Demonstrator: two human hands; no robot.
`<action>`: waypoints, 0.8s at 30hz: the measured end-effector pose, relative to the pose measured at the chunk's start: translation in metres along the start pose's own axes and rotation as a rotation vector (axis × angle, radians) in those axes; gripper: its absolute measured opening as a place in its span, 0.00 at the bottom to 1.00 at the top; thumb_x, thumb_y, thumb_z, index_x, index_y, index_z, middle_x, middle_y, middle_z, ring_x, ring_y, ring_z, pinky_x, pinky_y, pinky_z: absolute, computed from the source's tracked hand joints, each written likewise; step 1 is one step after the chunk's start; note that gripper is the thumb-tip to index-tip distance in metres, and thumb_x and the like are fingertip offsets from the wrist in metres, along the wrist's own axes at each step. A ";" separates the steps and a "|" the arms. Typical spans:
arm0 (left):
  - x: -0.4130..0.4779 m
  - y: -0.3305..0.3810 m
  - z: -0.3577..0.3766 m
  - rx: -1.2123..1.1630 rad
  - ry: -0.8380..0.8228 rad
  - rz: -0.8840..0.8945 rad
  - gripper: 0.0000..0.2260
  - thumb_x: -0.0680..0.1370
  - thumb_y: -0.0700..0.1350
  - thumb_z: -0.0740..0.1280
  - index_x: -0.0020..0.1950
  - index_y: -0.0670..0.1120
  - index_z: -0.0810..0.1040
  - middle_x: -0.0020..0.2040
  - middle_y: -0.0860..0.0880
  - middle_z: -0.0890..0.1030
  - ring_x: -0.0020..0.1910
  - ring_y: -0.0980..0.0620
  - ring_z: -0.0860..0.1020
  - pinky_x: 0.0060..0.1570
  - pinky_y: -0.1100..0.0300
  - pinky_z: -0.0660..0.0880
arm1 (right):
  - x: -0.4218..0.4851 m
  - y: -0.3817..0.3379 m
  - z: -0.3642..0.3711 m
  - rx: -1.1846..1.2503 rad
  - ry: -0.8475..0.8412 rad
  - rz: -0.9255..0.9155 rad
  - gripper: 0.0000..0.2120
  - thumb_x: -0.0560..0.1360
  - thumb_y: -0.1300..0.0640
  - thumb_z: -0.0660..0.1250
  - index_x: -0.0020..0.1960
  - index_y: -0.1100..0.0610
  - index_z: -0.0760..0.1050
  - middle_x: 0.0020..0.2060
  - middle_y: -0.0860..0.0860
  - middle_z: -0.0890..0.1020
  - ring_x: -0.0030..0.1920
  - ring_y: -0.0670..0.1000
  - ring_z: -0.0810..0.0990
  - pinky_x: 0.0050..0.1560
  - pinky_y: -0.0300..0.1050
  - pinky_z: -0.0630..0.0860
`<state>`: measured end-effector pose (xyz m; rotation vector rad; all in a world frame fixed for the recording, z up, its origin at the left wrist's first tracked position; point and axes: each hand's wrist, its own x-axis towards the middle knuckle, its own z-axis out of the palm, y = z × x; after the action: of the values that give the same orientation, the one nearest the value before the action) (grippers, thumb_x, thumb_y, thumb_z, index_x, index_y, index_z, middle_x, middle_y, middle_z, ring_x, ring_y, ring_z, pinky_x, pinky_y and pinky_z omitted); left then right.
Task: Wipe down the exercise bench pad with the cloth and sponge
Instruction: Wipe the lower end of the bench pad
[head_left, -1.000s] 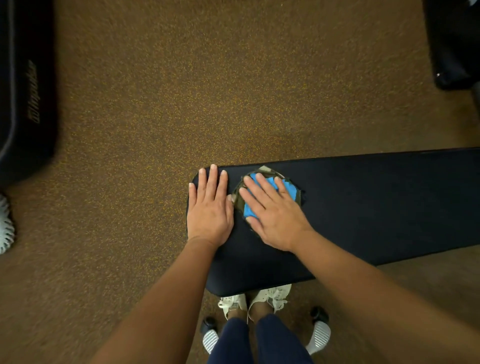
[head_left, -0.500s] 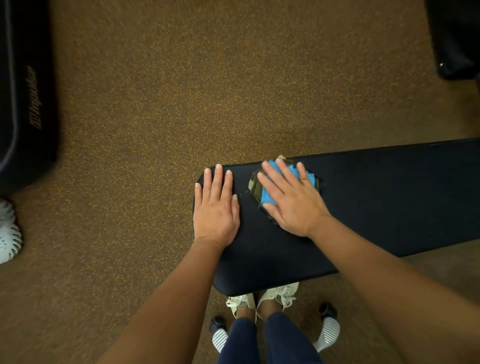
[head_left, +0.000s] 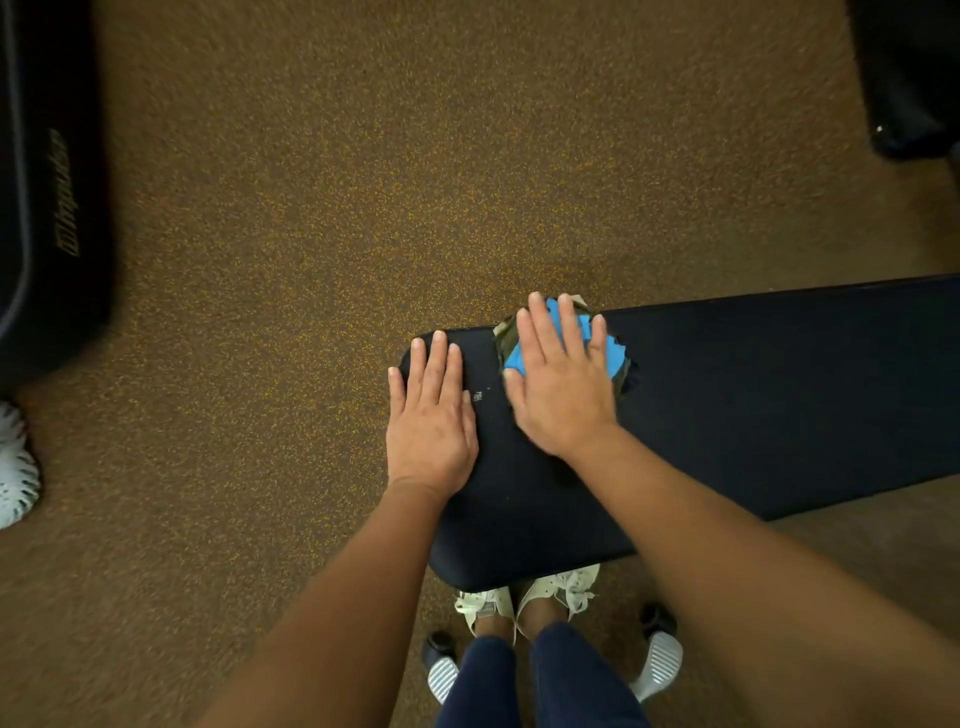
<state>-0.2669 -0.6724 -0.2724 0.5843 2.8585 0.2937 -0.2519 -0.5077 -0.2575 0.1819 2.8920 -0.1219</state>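
Note:
A dark navy bench pad (head_left: 753, 395) runs from the centre to the right edge. My right hand (head_left: 563, 384) lies flat with straight fingers on a blue sponge (head_left: 610, 351), which sits on a greenish cloth (head_left: 503, 335) at the pad's far edge. The sponge and cloth are mostly hidden under my palm. My left hand (head_left: 431, 415) presses flat on the pad's left end, fingers straight, holding nothing.
Brown speckled floor (head_left: 311, 260) surrounds the bench. Dark equipment with lettering (head_left: 47, 208) stands at the left, another dark object (head_left: 909, 78) at the top right. My shoes (head_left: 524, 597) and the bench's feet (head_left: 657, 660) show below the pad. A white object (head_left: 13, 467) lies at the left edge.
My right hand has slid the sponge and cloth away from me to the pad's far edge. My left hand stays planted on the pad's end.

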 end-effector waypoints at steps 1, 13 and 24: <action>0.000 0.000 0.000 -0.007 0.002 -0.017 0.26 0.80 0.49 0.46 0.76 0.42 0.58 0.78 0.45 0.54 0.77 0.47 0.46 0.74 0.45 0.45 | -0.005 -0.013 0.001 -0.007 -0.014 -0.051 0.31 0.78 0.45 0.48 0.78 0.56 0.51 0.78 0.53 0.51 0.77 0.60 0.45 0.73 0.64 0.43; -0.007 -0.006 0.003 -0.076 0.022 -0.058 0.25 0.81 0.49 0.46 0.77 0.41 0.56 0.78 0.45 0.52 0.77 0.47 0.45 0.74 0.46 0.45 | -0.006 -0.021 0.002 -0.004 -0.016 -0.012 0.30 0.79 0.45 0.46 0.78 0.57 0.51 0.78 0.52 0.52 0.77 0.59 0.46 0.74 0.63 0.43; -0.008 -0.005 0.003 -0.069 0.012 -0.075 0.26 0.81 0.49 0.45 0.77 0.41 0.54 0.78 0.45 0.50 0.77 0.46 0.45 0.74 0.48 0.44 | 0.002 -0.027 0.003 0.012 -0.011 0.064 0.30 0.79 0.45 0.46 0.78 0.57 0.52 0.78 0.53 0.53 0.77 0.59 0.46 0.73 0.62 0.41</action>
<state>-0.2607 -0.6799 -0.2750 0.4634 2.8605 0.3824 -0.2570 -0.5340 -0.2589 0.2745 2.8717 -0.1291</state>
